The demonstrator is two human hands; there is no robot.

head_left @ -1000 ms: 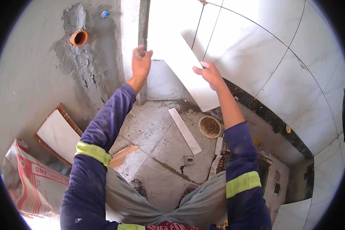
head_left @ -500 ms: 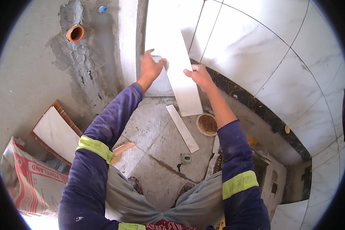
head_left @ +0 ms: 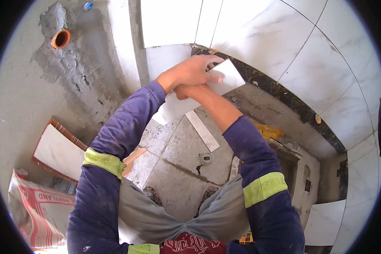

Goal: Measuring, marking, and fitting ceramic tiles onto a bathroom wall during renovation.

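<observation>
We see a bright scene, strongest at the top, where glare bleaches the white wall tiles [head_left: 169,21] almost blank. Another overexposed patch shows under the red-and-white sack [head_left: 51,203] at lower left. The tile strip [head_left: 232,78] reflects a pale sheen; softer shade lies below the black border [head_left: 279,88]. We find the floor [head_left: 169,146] fairly crisp, the left hand [head_left: 192,71] slightly soft. Fisheye distortion bows the tile joints [head_left: 356,79], and bluish-fringed black vignetting swallows the corners.
</observation>
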